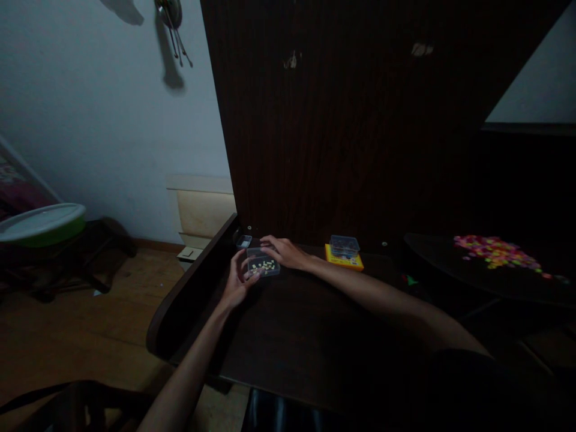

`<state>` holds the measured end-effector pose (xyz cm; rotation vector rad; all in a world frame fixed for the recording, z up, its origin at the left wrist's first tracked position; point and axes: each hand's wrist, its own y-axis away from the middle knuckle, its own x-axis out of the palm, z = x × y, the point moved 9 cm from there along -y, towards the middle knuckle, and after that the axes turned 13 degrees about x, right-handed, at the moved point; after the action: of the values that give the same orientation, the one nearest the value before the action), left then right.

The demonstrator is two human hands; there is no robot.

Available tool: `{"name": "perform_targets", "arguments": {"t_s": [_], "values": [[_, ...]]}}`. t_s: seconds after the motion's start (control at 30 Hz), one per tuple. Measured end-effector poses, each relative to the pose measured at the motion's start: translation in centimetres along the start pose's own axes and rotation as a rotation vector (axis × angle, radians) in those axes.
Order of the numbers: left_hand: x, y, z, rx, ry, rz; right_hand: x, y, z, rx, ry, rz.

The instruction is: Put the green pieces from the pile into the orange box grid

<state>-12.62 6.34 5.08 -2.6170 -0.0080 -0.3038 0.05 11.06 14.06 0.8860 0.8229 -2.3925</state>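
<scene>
A small clear plastic box (263, 264) with several pale yellow pieces inside sits near the far left corner of a dark wooden table (288, 336). My left hand (238, 281) curls round the box's near left side, fingers touching it. From the right, my right hand (284, 252) rests its fingers on the box's far edge. Both hands grip the box between them.
A tiny clear container (243, 241) stands just behind the box. Further right, another clear box (344, 245) sits on a yellow pack (344, 258). A heap of bright pink and yellow pieces (495, 251) lies at the right. A tall dark panel (360, 120) rises behind the table.
</scene>
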Motion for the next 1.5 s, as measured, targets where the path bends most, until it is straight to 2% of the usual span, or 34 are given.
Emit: {"name": "perform_targets", "arguments": {"t_s": [0.1,0.23,0.3,0.47,0.57,0.73,0.87,1.0,1.17,1.3,1.5], "values": [[-0.4,0.0,-0.1,-0.013,-0.049,0.056,0.5,-1.7,-2.4,0.173,-0.294,-0.103],[-1.1,0.1,-0.2,-0.035,-0.116,0.082,2.6,-2.7,-6.7,0.405,-0.613,-0.259],[-1.0,0.1,-0.2,-0.009,-0.181,0.126,3.7,-2.6,-8.3,0.478,-0.660,-0.352],[-1.5,-0.9,-0.3,0.149,-0.437,0.169,5.9,-1.5,-9.9,0.521,-0.623,-0.438],[-1.5,-1.6,-0.7,0.229,-0.565,0.180,6.8,-0.4,-10.4,0.545,-0.595,-0.429],[-0.2,-2.4,-1.7,0.367,-0.843,0.311,8.0,0.4,-10.9,0.555,-0.560,-0.306],[0.6,-2.3,-0.9,0.396,-0.975,0.423,8.8,0.1,-11.1,0.551,-0.541,-0.243],[1.3,-1.8,0.0,0.434,-1.004,0.511,9.3,-0.1,-11.2,0.569,-0.434,-0.225],[1.3,-1.2,0.8,0.422,-0.986,0.533,9.6,0.3,-11.3,0.591,-0.368,-0.222],[1.2,-0.9,1.7,0.427,-1.052,0.576,9.4,0.4,-10.9,0.556,-0.369,-0.226],[1.1,-0.6,1.0,0.437,-1.048,0.556,9.0,0.2,-10.8,0.512,-0.363,-0.227]]}}
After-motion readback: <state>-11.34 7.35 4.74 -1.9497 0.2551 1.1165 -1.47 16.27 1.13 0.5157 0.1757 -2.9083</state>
